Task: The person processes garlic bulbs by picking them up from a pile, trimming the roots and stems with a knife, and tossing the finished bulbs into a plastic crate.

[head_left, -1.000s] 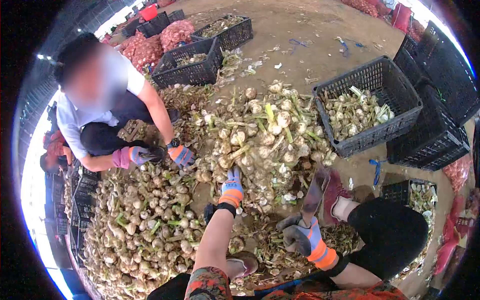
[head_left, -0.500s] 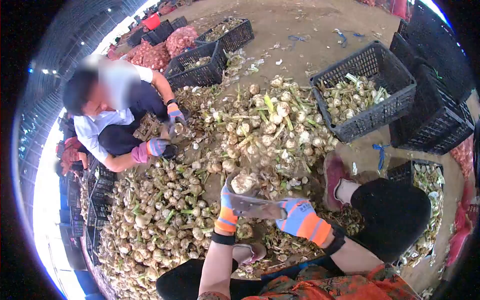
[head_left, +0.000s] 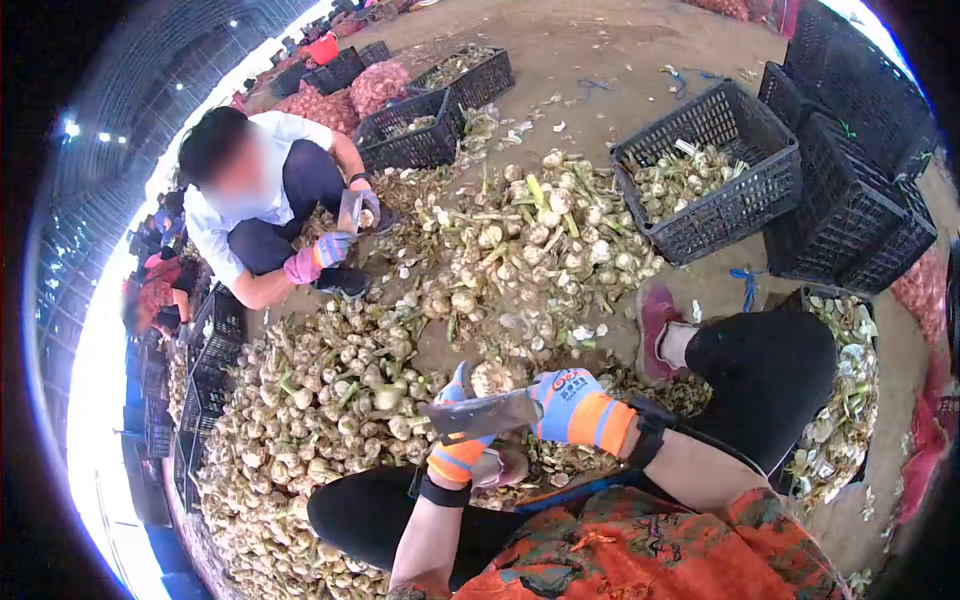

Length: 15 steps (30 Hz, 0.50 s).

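Observation:
My right hand [head_left: 582,408], in a blue and orange glove, is closed round the handle of a broad-bladed knife [head_left: 483,415]. The blade points left and passes in front of my left hand [head_left: 457,430]. That gloved hand holds a garlic bulb [head_left: 491,379], whose pale face shows just above the blade. Below and left of it spreads a large heap of garlic bulbs [head_left: 320,420]. Beyond my hands lies another pile of garlic with stems [head_left: 545,235].
A co-worker [head_left: 265,200] squats at the left with a blade and gloves. A black crate [head_left: 710,210] of garlic stands at the right, beside stacked crates [head_left: 845,210]. Trimmings fill a crate [head_left: 835,400] by my knee. Red net sacks [head_left: 380,87] lie behind.
My right hand and the knife have moved left, so the blade now crosses further over my left hand. The co-worker has raised their blade and head. The view has shifted slightly.

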Motion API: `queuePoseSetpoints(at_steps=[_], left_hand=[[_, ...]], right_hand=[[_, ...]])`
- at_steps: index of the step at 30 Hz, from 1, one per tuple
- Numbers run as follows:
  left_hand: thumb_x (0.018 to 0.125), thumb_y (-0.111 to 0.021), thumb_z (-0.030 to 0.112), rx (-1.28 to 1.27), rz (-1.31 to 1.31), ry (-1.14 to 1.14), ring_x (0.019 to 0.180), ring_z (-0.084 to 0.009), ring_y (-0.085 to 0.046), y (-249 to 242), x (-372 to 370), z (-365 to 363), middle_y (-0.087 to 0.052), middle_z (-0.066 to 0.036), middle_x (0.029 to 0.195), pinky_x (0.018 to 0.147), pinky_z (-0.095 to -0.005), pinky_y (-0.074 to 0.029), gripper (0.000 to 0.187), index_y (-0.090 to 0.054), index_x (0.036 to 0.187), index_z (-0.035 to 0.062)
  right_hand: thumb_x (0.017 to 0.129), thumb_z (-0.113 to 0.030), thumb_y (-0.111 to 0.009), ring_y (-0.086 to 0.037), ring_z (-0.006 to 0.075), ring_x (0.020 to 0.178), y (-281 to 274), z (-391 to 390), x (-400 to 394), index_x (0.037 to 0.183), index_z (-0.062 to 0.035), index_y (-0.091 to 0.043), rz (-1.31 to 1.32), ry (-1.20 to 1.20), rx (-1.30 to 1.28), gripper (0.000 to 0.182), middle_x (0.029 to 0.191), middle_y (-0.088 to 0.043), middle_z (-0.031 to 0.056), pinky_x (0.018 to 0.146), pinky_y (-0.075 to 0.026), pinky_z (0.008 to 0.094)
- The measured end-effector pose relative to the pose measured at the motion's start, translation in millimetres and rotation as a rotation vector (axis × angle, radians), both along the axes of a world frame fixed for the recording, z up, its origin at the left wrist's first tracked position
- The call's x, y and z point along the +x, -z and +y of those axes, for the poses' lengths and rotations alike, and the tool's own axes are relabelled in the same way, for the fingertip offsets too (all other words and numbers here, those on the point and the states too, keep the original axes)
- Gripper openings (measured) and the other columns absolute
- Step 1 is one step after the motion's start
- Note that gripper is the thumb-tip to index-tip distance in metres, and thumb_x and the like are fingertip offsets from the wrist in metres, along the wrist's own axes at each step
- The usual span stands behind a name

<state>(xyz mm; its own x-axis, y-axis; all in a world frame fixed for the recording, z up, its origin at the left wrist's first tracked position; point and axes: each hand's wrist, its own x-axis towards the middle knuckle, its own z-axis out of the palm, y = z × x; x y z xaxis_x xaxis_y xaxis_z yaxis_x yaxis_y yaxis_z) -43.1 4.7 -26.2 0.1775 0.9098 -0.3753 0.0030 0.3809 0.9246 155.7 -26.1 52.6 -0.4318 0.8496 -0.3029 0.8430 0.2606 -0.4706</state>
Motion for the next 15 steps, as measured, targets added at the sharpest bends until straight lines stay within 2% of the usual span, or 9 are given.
queuePoseSetpoints(at_steps=[2,4,6,7,9,10,12,13,15], left_hand=[[0.089,-0.041,0.029,0.221,-0.036,0.121,0.081,-0.0200,-0.056,-30.4,13.0,-14.2,-0.056,-0.012,0.092,0.080,-0.0361,-0.047,0.034,-0.039,0.116,0.0078],[0.086,-0.046,0.014,0.407,0.250,0.189,0.073,-0.0176,-0.056,-29.3,12.9,-20.7,-0.056,-0.009,0.086,0.074,-0.0328,-0.049,0.033,-0.036,0.118,0.0092],[0.080,-0.051,0.004,0.081,-0.317,-0.006,0.071,-0.0175,-0.056,-21.4,12.2,-22.2,-0.056,-0.007,0.086,0.069,-0.0320,-0.050,0.043,-0.034,0.119,0.0089],[0.080,-0.051,0.004,0.076,-0.319,-0.007,0.071,-0.0175,-0.056,-19.5,10.8,-22.1,-0.056,-0.007,0.086,0.069,-0.0320,-0.050,0.043,-0.034,0.119,0.0089],[0.071,-0.062,0.011,0.409,0.230,0.119,0.071,-0.0206,-0.058,-19.6,11.1,-15.1,-0.058,-0.009,0.089,0.067,-0.0332,-0.050,0.051,-0.039,0.117,0.0059],[0.071,-0.062,0.011,0.399,0.228,0.119,0.071,-0.0206,-0.058,-22.6,11.9,-15.1,-0.058,-0.009,0.089,0.067,-0.0332,-0.050,0.051,-0.039,0.117,0.0059],[0.054,-0.075,0.016,0.728,0.818,0.091,0.076,-0.0240,-0.062,-61.4,15.4,-18.6,-0.061,-0.011,0.081,0.068,-0.0328,-0.049,0.057,-0.050,0.103,0.0018],[0.053,-0.075,0.020,0.767,0.688,0.100,0.079,-0.0292,-0.061,-77.1,14.1,-19.0,-0.061,-0.015,0.083,0.070,-0.0344,-0.048,0.054,-0.053,0.099,0.0029],[0.055,-0.076,0.020,0.679,0.538,0.006,0.085,-0.0224,-0.060,-58.1,-2.5,0.3,-0.058,-0.016,0.098,0.073,-0.0307,-0.048,0.061,-0.048,0.105,-0.0006]], right_hand=[[0.067,-0.033,-0.055,-0.058,0.0295,0.086,7.9,0.8,0.4,0.093,-0.0079,-0.060,-0.016,0.006,-0.006,0.036,0.092,-0.060,0.0148,0.075,-0.046,0.0381],[0.067,-0.033,-0.056,-0.058,0.0297,0.086,13.3,-0.4,0.0,0.093,-0.0081,-0.060,-0.029,0.015,-0.030,0.037,0.092,-0.060,0.0147,0.074,-0.046,0.0383],[0.067,-0.035,-0.056,-0.058,0.0294,0.088,17.8,-0.1,-1.0,0.093,-0.0076,-0.060,-0.037,-0.011,-0.082,0.038,0.094,-0.060,0.0146,0.075,-0.046,0.0387],[0.067,-0.035,-0.056,-0.058,0.0294,0.088,22.8,-0.2,-1.5,0.093,-0.0076,-0.060,-0.039,-0.011,-0.087,0.038,0.094,-0.060,0.0146,0.075,-0.046,0.0387],[0.066,-0.035,-0.057,-0.059,0.0308,0.083,41.3,4.9,0.4,0.090,-0.0074,-0.061,0.029,0.009,0.079,0.038,0.089,-0.061,0.0154,0.073,-0.047,0.0395],[0.066,-0.035,-0.057,-0.059,0.0308,0.083,68.6,13.2,7.4,0.090,-0.0074,-0.061,0.027,0.008,0.069,0.038,0.089,-0.061,0.0154,0.073,-0.047,0.0395],[0.067,-0.038,-0.057,-0.060,0.0319,0.076,129.6,31.6,25.7,0.087,-0.0055,-0.062,-0.020,0.069,-0.008,0.039,0.081,-0.062,0.0158,0.068,-0.047,0.0394],[0.067,-0.038,-0.057,-0.060,0.0319,0.076,129.5,50.7,35.2,0.087,-0.0055,-0.062,-0.024,0.065,0.033,0.039,0.081,-0.062,0.0158,0.068,-0.047,0.0394],[0.069,-0.028,-0.060,-0.059,0.0249,0.069,130.4,74.2,40.5,0.084,-0.0028,-0.061,0.369,0.385,0.040,0.030,0.076,-0.062,0.0103,0.063,-0.047,0.0358]])
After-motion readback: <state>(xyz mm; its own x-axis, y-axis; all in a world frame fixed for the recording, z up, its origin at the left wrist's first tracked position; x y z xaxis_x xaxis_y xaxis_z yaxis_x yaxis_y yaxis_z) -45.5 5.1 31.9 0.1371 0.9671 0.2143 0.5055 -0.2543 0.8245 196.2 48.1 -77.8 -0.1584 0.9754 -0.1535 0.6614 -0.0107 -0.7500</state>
